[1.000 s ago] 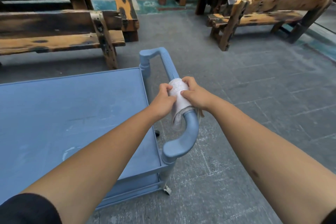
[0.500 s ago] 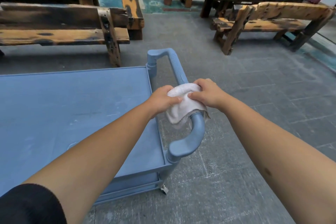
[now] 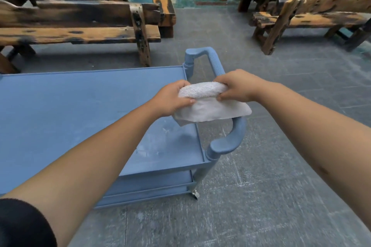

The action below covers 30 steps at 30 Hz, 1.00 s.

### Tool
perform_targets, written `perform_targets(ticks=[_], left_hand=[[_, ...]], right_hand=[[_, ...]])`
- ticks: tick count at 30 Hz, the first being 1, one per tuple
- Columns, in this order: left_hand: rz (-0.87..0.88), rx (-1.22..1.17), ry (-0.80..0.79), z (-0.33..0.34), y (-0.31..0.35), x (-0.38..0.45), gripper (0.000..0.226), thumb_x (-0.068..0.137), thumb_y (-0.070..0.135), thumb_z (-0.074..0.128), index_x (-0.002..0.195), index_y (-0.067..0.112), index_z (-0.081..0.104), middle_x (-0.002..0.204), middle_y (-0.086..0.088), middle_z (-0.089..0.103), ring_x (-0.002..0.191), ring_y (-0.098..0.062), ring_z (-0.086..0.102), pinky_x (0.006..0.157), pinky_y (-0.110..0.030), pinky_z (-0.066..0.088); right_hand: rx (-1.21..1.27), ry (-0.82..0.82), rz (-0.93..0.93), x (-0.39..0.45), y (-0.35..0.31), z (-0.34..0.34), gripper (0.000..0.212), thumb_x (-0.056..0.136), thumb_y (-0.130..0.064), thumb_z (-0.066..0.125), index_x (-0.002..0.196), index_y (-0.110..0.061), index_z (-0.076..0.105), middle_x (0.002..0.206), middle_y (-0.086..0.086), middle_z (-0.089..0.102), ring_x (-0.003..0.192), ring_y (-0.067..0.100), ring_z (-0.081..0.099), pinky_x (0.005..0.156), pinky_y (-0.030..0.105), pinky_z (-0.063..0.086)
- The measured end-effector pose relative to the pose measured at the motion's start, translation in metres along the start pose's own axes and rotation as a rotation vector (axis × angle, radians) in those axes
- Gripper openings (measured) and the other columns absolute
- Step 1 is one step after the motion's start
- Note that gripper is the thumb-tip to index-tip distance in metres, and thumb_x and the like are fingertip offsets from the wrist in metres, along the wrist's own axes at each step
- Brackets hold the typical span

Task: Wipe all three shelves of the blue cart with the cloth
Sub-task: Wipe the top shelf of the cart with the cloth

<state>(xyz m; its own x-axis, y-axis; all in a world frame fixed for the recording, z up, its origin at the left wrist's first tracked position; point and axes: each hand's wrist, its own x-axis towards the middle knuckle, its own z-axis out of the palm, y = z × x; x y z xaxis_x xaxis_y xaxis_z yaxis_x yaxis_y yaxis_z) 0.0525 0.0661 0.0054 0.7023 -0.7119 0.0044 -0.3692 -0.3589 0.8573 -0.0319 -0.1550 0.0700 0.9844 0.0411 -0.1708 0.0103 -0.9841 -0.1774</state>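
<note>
Cloth (image 3: 208, 102): white terry towel, folded; its long axis runs left to right across the centre of the frame, held over the cart's handle; nubby pile on the top fold, a smoother flap hanging below toward lower right.
Left hand (image 3: 172, 98): grasps the cloth's left end, fingers curled round it.
Right hand (image 3: 234, 86): clenched on the cloth's right end, thumb underneath.
Blue cart (image 3: 70, 110): matte plastic, flat rectangular top shelf with a raised rim, filling the left centre; pale scuffs near its right edge; a lower shelf edge shows beneath.
Handle (image 3: 230, 140): ribbed blue tube, curved ends, running from upper centre toward lower right.
Floor (image 3: 281, 166): grey stone tiles.
Benches (image 3: 80, 34): rough charred wood, upper frame.
</note>
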Motion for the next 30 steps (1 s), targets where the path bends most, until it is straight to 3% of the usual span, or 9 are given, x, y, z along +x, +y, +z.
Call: perform_targets(ticks=[3,6,9,11,16,21,26,28,30], left_hand=[[-0.025,0.067,-0.009,-0.028,-0.006,-0.026,0.018,0.086,0.024,0.072,0.099,0.029,0.060,0.090,0.014,0.062,0.081,0.004,0.056,0.063,-0.008,0.041],[-0.063,0.066,-0.008,-0.051,-0.010,-0.050,0.013,0.089,0.022,0.066,0.093,0.033,0.061,0.090,0.014,0.062,0.080,0.002,0.057,0.061,-0.009,0.041],[-0.092,0.161,0.059,-0.066,-0.017,-0.070,0.013,0.085,0.016,0.062,0.083,0.030,0.060,0.083,0.012,0.062,0.078,-0.010,0.057,0.059,-0.015,0.041],[-0.112,0.339,0.136,-0.074,-0.023,-0.081,0.011,0.079,0.015,0.060,0.080,0.026,0.057,0.080,0.010,0.061,0.080,-0.017,0.057,0.062,-0.026,0.041],[0.054,0.893,0.223,-0.063,-0.044,-0.108,0.012,0.076,0.019,0.060,0.083,0.026,0.053,0.089,-0.001,0.058,0.089,-0.032,0.055,0.069,-0.036,0.033],[0.110,1.041,-0.026,-0.026,-0.094,-0.140,0.023,0.081,0.006,0.052,0.100,0.019,0.054,0.099,-0.006,0.054,0.088,-0.033,0.056,0.063,-0.036,0.027],[0.017,0.864,-0.149,0.004,-0.127,-0.164,0.027,0.082,0.005,0.052,0.104,0.019,0.049,0.102,-0.006,0.048,0.088,-0.032,0.055,0.055,-0.036,0.029],[-0.006,0.771,-0.180,0.007,-0.136,-0.171,0.029,0.083,0.005,0.051,0.109,0.017,0.052,0.105,-0.007,0.049,0.093,-0.032,0.054,0.059,-0.039,0.038],[-0.006,0.672,-0.189,0.005,-0.142,-0.177,0.030,0.086,0.009,0.052,0.115,0.015,0.055,0.108,-0.008,0.052,0.098,-0.032,0.054,0.070,-0.042,0.046]], right_hand=[[-0.006,-0.010,-0.062,0.007,-0.031,0.002,0.011,0.081,-0.030,0.070,0.084,-0.027,0.060,0.078,-0.008,0.060,0.082,0.020,0.055,0.070,0.035,0.044],[0.000,-0.019,-0.093,0.014,-0.059,0.007,0.022,0.082,-0.029,0.068,0.071,-0.032,0.050,0.071,-0.010,0.053,0.080,0.020,0.051,0.067,0.034,0.041],[-0.032,0.042,-0.095,0.020,-0.081,0.018,0.014,0.085,-0.032,0.060,0.077,-0.032,0.048,0.075,-0.007,0.054,0.079,0.023,0.051,0.058,0.033,0.034],[-0.132,0.155,-0.074,0.022,-0.096,0.030,0.006,0.085,-0.032,0.055,0.088,-0.030,0.051,0.081,-0.002,0.059,0.077,0.028,0.055,0.055,0.032,0.034],[-0.396,0.408,-0.147,0.006,-0.130,0.080,0.024,0.066,-0.004,0.065,0.084,-0.016,0.052,0.075,0.006,0.059,0.066,0.033,0.055,0.056,0.035,0.026],[-0.560,0.263,-0.156,-0.022,-0.141,0.153,0.043,0.040,-0.001,0.076,0.077,-0.017,0.060,0.066,0.002,0.056,0.057,0.026,0.054,0.053,0.031,0.028],[-0.536,0.071,-0.097,-0.038,-0.143,0.199,0.035,0.064,-0.012,0.075,0.093,-0.022,0.059,0.084,-0.001,0.059,0.074,0.026,0.057,0.060,0.034,0.030],[-0.471,0.022,-0.061,-0.043,-0.140,0.208,0.039,0.072,-0.010,0.066,0.107,-0.022,0.053,0.101,0.000,0.057,0.089,0.027,0.055,0.065,0.035,0.026],[-0.370,-0.013,-0.022,-0.046,-0.140,0.208,0.037,0.073,-0.009,0.062,0.106,-0.021,0.051,0.105,0.000,0.057,0.093,0.027,0.054,0.067,0.035,0.027]])
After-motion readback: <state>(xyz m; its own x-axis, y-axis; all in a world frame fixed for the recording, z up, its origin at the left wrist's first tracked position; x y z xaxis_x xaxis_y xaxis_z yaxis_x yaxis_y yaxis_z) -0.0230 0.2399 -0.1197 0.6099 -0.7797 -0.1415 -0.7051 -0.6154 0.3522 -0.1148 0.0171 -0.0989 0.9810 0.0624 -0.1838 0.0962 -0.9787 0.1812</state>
